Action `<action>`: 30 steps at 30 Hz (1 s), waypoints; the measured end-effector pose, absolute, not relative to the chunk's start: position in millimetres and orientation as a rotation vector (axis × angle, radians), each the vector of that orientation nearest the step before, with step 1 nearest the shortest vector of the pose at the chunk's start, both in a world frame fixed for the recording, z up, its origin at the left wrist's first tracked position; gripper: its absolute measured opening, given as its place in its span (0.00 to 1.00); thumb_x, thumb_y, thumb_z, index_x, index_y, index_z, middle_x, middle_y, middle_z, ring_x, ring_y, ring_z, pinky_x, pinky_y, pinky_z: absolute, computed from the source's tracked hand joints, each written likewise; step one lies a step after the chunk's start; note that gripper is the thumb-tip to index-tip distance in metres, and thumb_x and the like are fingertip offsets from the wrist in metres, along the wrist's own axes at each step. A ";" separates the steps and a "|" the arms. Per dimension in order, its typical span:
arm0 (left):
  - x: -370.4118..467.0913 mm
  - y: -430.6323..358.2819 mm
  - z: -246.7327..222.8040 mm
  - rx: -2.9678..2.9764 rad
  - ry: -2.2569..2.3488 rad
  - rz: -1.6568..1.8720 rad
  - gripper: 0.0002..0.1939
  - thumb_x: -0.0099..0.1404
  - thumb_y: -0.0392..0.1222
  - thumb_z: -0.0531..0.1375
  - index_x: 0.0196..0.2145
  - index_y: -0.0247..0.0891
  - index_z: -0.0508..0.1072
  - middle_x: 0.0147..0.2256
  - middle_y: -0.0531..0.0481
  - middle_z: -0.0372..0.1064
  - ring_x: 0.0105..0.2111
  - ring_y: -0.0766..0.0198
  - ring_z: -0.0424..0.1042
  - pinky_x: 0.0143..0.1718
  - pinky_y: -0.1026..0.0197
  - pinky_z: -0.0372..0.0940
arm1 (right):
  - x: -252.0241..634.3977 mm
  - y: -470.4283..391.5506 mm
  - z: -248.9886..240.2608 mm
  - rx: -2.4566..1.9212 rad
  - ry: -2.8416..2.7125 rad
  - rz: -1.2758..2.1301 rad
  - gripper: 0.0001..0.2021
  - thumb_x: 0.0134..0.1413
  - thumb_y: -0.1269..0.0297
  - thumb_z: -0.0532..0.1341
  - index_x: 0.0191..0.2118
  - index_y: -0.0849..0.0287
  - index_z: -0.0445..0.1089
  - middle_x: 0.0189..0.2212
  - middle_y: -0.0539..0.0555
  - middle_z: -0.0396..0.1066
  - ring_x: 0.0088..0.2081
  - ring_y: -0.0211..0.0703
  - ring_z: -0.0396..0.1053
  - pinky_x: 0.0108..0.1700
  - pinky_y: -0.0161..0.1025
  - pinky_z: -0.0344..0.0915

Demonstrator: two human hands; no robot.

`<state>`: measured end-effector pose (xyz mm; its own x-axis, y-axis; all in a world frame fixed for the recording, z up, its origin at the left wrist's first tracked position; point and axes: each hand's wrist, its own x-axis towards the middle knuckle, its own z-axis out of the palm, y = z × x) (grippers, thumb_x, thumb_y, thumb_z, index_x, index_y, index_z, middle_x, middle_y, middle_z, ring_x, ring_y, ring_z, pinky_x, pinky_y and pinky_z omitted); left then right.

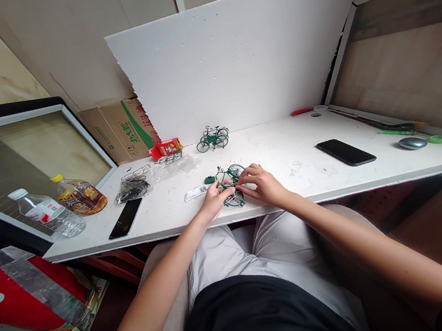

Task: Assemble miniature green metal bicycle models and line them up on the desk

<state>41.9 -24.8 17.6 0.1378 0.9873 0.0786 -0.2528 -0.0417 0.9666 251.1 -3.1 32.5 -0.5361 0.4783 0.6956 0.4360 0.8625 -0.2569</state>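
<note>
Near the middle of the white tabletop's [272,180] front edge, the left hand [214,202] is grasping a green model bicycle [234,199] by its frame, while the right hand [262,184] is pinching its other side with the fingertips. Just beyond the left hand, a small green piece [209,179] is lying beside a printed strip [196,192].

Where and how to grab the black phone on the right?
Mid-body, across its long edges, probably from straight above: the black phone lies flat on the white table, a thin slab, so those edges are the obvious hold. The right hand is nearer, but it's at the green model bicycle.
</note>
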 end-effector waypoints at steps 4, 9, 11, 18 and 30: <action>41.5 -23.8 14.7 1.193 0.916 1.256 0.20 0.54 0.41 0.74 0.42 0.36 0.74 0.44 0.47 0.74 0.43 0.60 0.72 0.48 0.57 0.65 | 244.4 -3.5 27.2 -0.759 -2.175 0.008 0.09 0.70 0.64 0.62 0.36 0.54 0.77 0.37 0.58 0.77 0.43 0.53 0.70 0.43 0.49 0.72; 40.4 -21.8 13.1 1.172 0.895 1.232 0.21 0.54 0.42 0.74 0.43 0.36 0.74 0.40 0.48 0.75 0.41 0.60 0.74 0.49 0.55 0.65 | 236.3 -7.0 24.1 -0.805 -2.178 -0.099 0.07 0.72 0.66 0.59 0.40 0.55 0.73 0.42 0.62 0.76 0.45 0.56 0.69 0.45 0.52 0.72; 40.3 -21.0 12.5 1.159 0.883 1.226 0.22 0.54 0.43 0.75 0.43 0.37 0.74 0.39 0.49 0.75 0.41 0.60 0.74 0.49 0.55 0.65 | 235.4 -7.0 23.2 -0.811 -2.187 -0.120 0.07 0.72 0.66 0.57 0.42 0.56 0.72 0.42 0.63 0.75 0.45 0.57 0.68 0.47 0.53 0.71; 41.1 -21.5 12.9 1.100 0.877 1.276 0.24 0.51 0.43 0.77 0.42 0.36 0.74 0.37 0.51 0.73 0.38 0.63 0.72 0.46 0.57 0.63 | 241.1 -1.9 21.3 -0.775 -2.115 -0.027 0.06 0.75 0.66 0.51 0.45 0.55 0.64 0.42 0.61 0.70 0.44 0.56 0.65 0.50 0.54 0.67; 42.9 -23.0 15.2 1.086 0.816 1.330 0.26 0.51 0.50 0.79 0.40 0.36 0.74 0.42 0.47 0.75 0.45 0.59 0.74 0.51 0.56 0.66 | 229.5 -16.8 28.4 -0.693 -2.108 0.109 0.04 0.75 0.64 0.53 0.46 0.53 0.65 0.48 0.61 0.71 0.50 0.56 0.66 0.54 0.54 0.66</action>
